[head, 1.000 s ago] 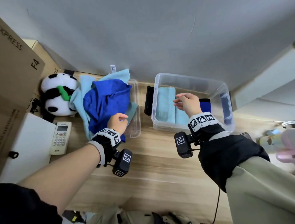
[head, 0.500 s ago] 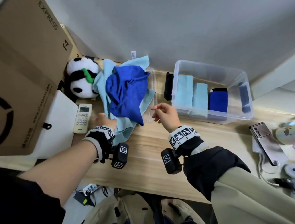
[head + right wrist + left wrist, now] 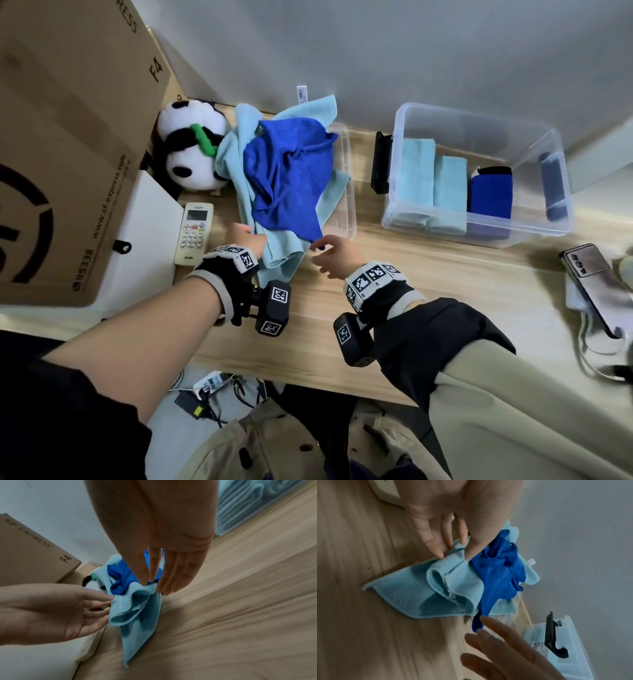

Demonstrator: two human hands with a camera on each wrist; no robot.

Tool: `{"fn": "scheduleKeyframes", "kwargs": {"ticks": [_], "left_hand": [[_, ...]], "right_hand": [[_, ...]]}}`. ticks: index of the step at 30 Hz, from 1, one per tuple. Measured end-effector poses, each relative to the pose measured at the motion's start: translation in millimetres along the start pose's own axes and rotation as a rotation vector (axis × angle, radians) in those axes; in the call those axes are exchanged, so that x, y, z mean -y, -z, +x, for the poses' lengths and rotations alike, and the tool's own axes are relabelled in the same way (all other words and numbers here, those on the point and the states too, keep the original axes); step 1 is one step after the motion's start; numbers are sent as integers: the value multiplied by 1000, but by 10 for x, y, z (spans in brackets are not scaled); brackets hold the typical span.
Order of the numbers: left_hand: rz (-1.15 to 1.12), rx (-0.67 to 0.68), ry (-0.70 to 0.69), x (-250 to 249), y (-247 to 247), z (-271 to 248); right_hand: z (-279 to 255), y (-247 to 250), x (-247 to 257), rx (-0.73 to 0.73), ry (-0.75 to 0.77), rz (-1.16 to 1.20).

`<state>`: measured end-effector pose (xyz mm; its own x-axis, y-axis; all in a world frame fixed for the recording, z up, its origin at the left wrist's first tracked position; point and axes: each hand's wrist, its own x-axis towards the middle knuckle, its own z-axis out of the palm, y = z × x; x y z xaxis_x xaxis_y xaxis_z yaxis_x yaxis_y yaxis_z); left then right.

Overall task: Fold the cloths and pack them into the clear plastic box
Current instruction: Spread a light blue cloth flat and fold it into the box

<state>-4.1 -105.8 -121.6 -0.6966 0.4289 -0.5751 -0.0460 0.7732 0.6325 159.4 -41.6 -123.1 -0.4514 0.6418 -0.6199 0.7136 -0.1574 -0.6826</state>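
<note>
**Cloths (image 3: 239,192) heaped on table, both hands at near edge**

The left hand (image 3: 245,236) is open; its straight fingertips touch a near fold of the light blue cloth (image 3: 284,253). The right hand (image 3: 337,255) is open, fingers extended, tips at the hanging corner of the dark blue cloth (image 3: 287,178) crumpled on top. Farther right on the table (image 3: 411,291), the clear plastic box (image 3: 479,233) holds folded cloths (image 3: 448,181) side by side.

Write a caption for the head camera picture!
Left hand touches the light blue cloth, right hand reaches the dark blue cloth; folded cloths sit in the clear plastic box.
</note>
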Motion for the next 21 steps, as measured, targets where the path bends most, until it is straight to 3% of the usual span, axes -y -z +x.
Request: {"fn": "scheduleKeyframes", "kwargs": {"ticks": [4, 7, 10, 16, 21], "left_hand": [[-158, 40, 45, 67, -64, -56], [-243, 80, -16, 22, -44, -110], [-272, 78, -80, -42, 42, -128], [-69, -106, -349, -263, 181, -136], [-97, 48, -622, -792, 100, -384]], "right_hand": [[115, -202, 52, -88, 42, -76], [169, -221, 140, -168, 58, -172], [135, -97, 256, -319, 128, -124], [-75, 569, 696, -424, 399, 396], [-441, 1098, 1084, -391, 560, 692]]}}
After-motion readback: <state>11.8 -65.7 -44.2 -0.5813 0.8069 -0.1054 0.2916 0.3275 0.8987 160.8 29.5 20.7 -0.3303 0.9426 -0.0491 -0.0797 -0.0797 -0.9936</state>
